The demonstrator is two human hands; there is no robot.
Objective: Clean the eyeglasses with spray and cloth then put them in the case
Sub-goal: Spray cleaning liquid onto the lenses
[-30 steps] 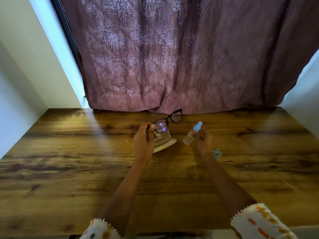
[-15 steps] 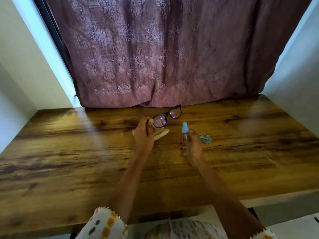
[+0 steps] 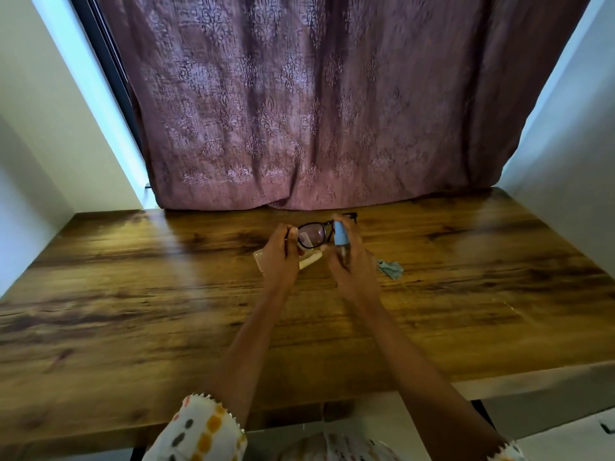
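My left hand (image 3: 283, 256) grips the black-framed eyeglasses (image 3: 312, 232) by their left end and holds them up above the table. A small clear spray bottle with a light blue cap (image 3: 341, 235) is in my right hand (image 3: 351, 269), raised right in front of the glasses' right lens, which it partly hides. The pale open case (image 3: 311, 259) lies on the table under my hands, mostly covered by them. A crumpled teal cloth (image 3: 391, 268) rests on the wood just right of my right hand.
The wooden table (image 3: 133, 294) runs wide to both sides. A mauve patterned curtain (image 3: 316, 111) hangs behind its far edge, white walls close in left and right, and the near edge (image 3: 499, 380) is by my lap.
My right hand has lifted the spray bottle off the table and brought it up to the glasses. The left hand kept the glasses at much the same place.
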